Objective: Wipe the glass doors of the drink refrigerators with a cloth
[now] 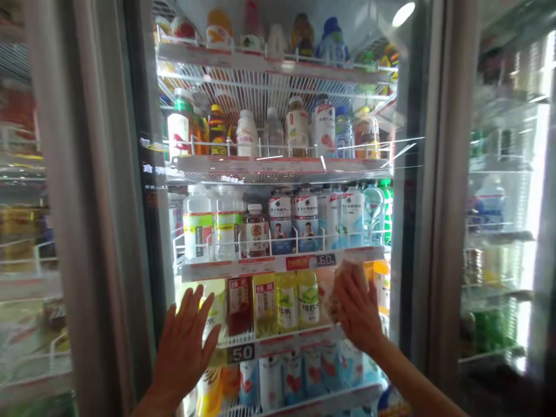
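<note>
In the head view, my right hand (358,307) is pressed flat-handed over a pale cloth (355,269) against the glass door (408,174) of a drinks fridge. Most of the cloth is hidden beneath the fingers and looks slightly blurred. My left hand (185,341) is raised at the lower left, fingers spread, at the glass and holding nothing. Whether its palm touches the pane I cannot tell. Bottles of yellow drink (286,301) stand on the shelf behind the glass, between the two hands.
Metal door frames (447,202) border the pane on both sides. Behind it, wire shelves hold rows of bottles, with price tags (241,353) along their edges. Neighbouring fridge sections with more drinks (490,202) flank it. Light reflections (403,14) show on the glass.
</note>
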`<state>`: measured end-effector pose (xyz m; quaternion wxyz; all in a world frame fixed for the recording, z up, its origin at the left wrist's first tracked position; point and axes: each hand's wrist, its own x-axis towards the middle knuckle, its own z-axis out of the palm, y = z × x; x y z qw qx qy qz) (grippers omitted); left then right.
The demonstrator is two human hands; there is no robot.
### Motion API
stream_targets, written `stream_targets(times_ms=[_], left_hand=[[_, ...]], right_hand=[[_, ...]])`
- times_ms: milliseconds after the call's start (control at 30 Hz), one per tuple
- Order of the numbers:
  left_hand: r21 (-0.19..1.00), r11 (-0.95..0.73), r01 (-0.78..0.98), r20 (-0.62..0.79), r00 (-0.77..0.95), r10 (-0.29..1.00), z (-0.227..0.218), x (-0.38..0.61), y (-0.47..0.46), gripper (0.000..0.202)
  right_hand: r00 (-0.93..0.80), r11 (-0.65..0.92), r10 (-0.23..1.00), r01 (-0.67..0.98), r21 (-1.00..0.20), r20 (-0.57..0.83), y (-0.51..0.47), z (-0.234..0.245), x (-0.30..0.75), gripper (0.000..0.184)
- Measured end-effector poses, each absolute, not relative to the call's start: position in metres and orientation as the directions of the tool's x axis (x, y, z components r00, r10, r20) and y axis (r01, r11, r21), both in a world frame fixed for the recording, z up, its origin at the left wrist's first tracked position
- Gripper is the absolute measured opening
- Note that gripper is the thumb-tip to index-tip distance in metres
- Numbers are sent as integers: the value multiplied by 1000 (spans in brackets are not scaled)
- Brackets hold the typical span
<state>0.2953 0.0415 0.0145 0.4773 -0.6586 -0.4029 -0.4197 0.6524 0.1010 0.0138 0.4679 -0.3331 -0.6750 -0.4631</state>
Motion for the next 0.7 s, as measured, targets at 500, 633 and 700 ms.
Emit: stream_targets(times_ms=[500,633,700], left_hand=[[-147,-99,984,989,145,-22,-58,295,67,61],[-137,-78,987,990,140,33,-101,291,63,60],[-117,-78,990,991,122,57,-120,290,60,60]], right_hand=[[0,238,-260,969,64,966,133,-42,683,57],[-418,286,-144,850,442,897,114,-61,591,56],[-576,304,-91,760,574,812,106,-83,576,56]])
